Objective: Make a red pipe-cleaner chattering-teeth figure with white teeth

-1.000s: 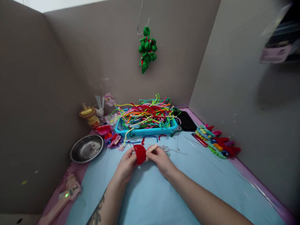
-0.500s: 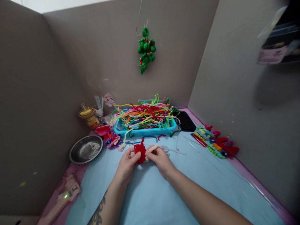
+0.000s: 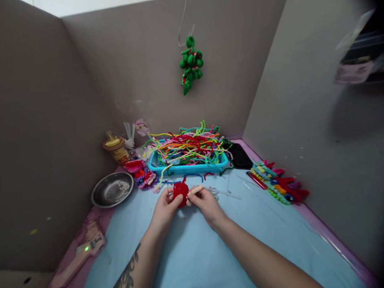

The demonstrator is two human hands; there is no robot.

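My left hand (image 3: 165, 204) is closed on a red fuzzy piece (image 3: 181, 190), thumb across its front. A cream, knobbly strip (image 3: 197, 189) lies at the piece's right edge, and my right hand (image 3: 207, 205) pinches it between thumb and fingers. The two hands are close together above the blue table cover (image 3: 202, 253). Just behind them lie short red and blue pipe cleaner bits (image 3: 193, 176). A thin clear stick (image 3: 227, 194) rests to the right of my right hand.
A blue tray (image 3: 193, 170) heaped with coloured pipe cleaners stands at the back. On the left are a metal bowl (image 3: 97, 197), a pink glue gun (image 3: 75, 265) and a cup (image 3: 118, 153). A black phone (image 3: 240, 155) and fuzzy colourful figures (image 3: 277, 185) lie right.
The whole view has shifted slightly. The red piece is turned a little in my left hand and looks rounder; both hands keep their hold.
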